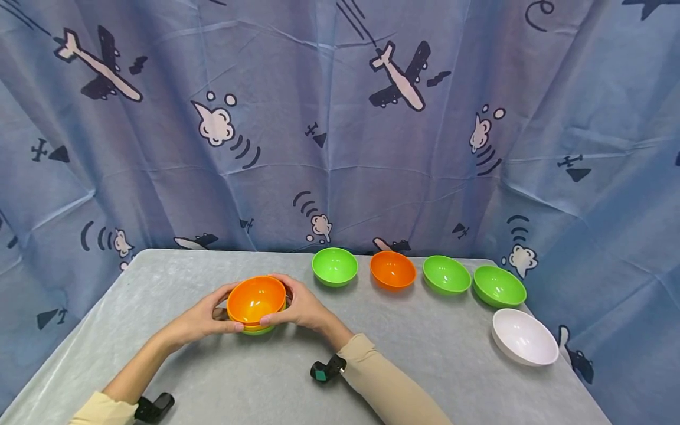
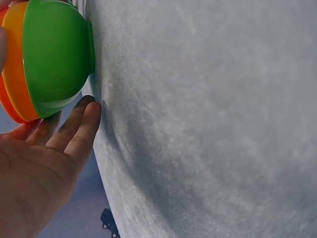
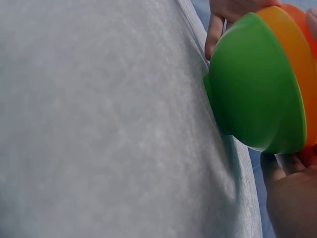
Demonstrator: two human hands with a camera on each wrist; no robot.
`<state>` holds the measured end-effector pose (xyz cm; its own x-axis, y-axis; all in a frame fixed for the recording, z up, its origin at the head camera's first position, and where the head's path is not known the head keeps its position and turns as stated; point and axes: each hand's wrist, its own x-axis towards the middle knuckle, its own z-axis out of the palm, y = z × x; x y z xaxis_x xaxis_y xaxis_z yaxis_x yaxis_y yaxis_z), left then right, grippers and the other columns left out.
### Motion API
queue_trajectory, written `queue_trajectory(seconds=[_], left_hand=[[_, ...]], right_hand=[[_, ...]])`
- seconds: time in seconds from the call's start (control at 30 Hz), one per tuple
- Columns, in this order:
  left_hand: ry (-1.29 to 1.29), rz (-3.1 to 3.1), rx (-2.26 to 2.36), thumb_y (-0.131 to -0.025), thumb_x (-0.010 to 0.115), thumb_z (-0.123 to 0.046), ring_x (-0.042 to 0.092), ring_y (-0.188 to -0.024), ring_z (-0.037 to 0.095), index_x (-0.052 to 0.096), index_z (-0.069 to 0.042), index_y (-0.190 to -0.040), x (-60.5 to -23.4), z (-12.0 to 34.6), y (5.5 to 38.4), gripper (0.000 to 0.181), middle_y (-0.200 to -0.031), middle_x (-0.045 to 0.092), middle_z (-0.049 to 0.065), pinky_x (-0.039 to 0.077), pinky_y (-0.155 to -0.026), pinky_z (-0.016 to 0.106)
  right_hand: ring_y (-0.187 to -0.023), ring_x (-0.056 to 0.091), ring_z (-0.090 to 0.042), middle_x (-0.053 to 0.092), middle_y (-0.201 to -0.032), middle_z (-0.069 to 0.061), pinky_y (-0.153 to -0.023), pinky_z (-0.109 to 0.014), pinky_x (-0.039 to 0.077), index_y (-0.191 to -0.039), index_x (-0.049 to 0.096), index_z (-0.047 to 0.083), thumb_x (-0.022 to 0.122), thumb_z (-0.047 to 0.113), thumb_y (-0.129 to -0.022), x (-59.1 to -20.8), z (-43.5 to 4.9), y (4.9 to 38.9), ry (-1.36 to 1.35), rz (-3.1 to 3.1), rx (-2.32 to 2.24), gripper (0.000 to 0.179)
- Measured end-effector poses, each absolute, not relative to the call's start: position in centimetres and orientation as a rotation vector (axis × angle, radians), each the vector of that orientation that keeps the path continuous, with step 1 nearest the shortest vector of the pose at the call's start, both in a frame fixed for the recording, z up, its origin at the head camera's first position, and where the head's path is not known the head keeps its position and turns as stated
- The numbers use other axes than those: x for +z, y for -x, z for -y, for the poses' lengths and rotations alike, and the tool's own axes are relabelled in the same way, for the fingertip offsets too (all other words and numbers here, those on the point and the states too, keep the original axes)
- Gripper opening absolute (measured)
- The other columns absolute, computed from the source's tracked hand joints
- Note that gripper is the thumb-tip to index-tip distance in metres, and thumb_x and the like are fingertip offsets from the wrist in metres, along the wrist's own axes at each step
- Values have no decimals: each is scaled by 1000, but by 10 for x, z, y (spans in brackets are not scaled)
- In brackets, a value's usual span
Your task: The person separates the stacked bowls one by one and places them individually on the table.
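Observation:
A stack of nested bowls stands on the grey cloth toward the left of the table. Its top is an orange bowl point(image 1: 256, 300); beneath sit a lighter orange bowl point(image 2: 16, 54) and a green bowl point(image 2: 57, 54), whose foot is at the cloth. My left hand point(image 1: 196, 321) holds the stack from the left, thumb at the near rim and fingers around the side. From the right, my right hand point(image 1: 305, 306) grips the orange rim, its thumb in front and fingers behind. Both wrist views show the green bowl's side below the fingers.
Along the back edge stand a green bowl point(image 1: 334, 267), an orange bowl point(image 1: 392, 270) and two more green bowls, one being the far right green bowl point(image 1: 499, 286). A white bowl point(image 1: 525, 336) is by the right edge. Behind the table point(image 1: 404, 354) hangs a blue curtain point(image 1: 287, 118).

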<state>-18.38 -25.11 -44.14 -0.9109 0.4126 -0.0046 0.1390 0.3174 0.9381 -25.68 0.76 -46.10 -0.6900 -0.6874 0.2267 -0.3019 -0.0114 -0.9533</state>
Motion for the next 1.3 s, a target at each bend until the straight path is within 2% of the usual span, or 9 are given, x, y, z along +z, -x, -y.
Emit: queue_trajectory(seconds=[0.3,0.53,0.77,1.07,1.3], left_hand=[[-511,-2342,1630,-91,80,-16,54,-124,46,25,2,-156,-443,250,184,87,-156,28,29,51,-96,46],[-466,-2380,1598,-90,81,-20,52,-126,48,25,3,-155,-440,250,184,89,-155,28,30,49,-98,51],[-467,-2365,1605,-91,80,-19,54,-125,44,26,3,-155,-441,250,184,87,-155,30,29,50,-98,48],[-477,-2370,1591,-91,80,-19,55,-124,43,25,2,-155,-442,251,185,87,-157,24,31,50,-98,48],[-484,-2358,1597,-91,79,-17,52,-126,47,19,3,-158,-443,252,184,92,-159,20,30,50,-97,45]], right_hand=[[-120,59,-17,61,-133,-3,-105,-32,44,-145,49,4,87,-2,-75,-460,-6,258,1049,-1918,-1814,80],[-118,61,-19,62,-132,-5,-102,-33,46,-144,50,4,86,-4,-77,-454,-8,259,1026,-1882,-1844,77],[-118,61,-19,61,-132,-3,-102,-33,46,-147,48,4,86,-6,-76,-444,-11,260,997,-1874,-1913,81],[-124,56,-21,58,-136,-6,-108,-33,40,-147,49,4,87,-2,-77,-424,-24,261,1017,-1917,-1948,80],[-123,56,-24,56,-137,-9,-106,-35,42,-148,47,3,87,-6,-75,-421,-36,263,977,-1913,-1975,83]])
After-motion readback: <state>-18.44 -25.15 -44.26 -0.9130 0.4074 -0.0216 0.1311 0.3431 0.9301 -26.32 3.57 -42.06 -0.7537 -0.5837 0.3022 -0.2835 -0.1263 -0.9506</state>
